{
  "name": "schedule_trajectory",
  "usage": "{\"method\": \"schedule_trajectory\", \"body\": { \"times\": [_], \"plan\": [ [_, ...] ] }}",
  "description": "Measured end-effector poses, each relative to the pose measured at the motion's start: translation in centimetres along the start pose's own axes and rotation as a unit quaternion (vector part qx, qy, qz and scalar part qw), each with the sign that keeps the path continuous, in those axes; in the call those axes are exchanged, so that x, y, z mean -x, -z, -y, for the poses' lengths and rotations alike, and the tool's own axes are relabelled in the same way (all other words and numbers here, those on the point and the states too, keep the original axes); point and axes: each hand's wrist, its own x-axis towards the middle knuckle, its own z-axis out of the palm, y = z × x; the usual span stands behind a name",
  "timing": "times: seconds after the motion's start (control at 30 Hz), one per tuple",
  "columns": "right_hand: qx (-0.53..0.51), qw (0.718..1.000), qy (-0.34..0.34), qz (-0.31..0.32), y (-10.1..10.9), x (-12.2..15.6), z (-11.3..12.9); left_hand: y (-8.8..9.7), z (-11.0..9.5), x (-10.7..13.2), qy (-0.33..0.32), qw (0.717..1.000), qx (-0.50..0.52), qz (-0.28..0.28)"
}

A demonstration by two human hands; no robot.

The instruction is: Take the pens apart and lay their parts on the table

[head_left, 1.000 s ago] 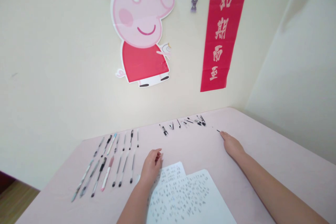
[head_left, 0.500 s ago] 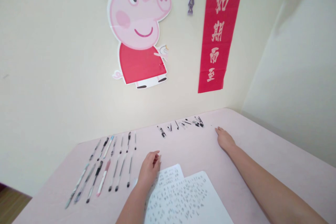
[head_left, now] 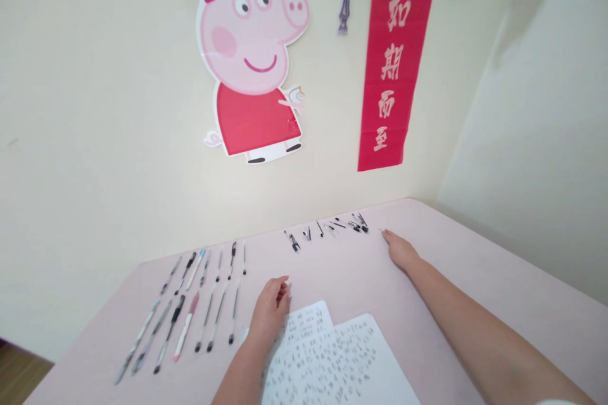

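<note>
At lower centre, the left hand [head_left: 272, 307] is lying over handwritten sheets [head_left: 339, 361], grip loosely apart; right of centre, the right hand [head_left: 401, 252] is nearing pen parts [head_left: 364, 228], grip impossible to tell.

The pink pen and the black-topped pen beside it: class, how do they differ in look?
The pink pen is pink at its far end; the black-topped pen is black there. Below that, the pink pen is white, the black-topped pen greyish. Both lie slanted on the table.

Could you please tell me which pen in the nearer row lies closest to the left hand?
The rightmost pen, slim with a dark near end; the other six pens lie farther from the left hand.
</note>
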Motion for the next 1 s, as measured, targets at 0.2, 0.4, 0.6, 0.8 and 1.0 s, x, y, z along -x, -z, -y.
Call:
{"method": "schedule_trajectory", "body": {
  "times": [0.2,0.4,0.6,0.8,1.0],
  "plan": [
    [0.002,1.0,-0.019,-0.018,0.1,0.4,0.0,0.1,-0.3,0.0,-0.002,1.0,0.005,-0.001],
    [0.028,0.999,-0.023,-0.037,1.0,0.3,1.0,0.0,0.0,0.0,-0.004,1.0,0.008,-0.003],
    [0.037,0.998,0.025,-0.042,2.3,-1.3,4.4,-0.2,0.2,0.1,0.001,1.0,0.024,-0.006],
    [0.047,0.997,0.053,-0.024,2.5,-3.1,8.4,0.2,-0.4,0.0,0.013,1.0,0.022,-0.004],
    [0.074,0.996,0.046,0.007,2.1,-5.0,10.5,0.0,-0.2,-0.1,0.013,1.0,0.025,-0.006]
  ]
}}
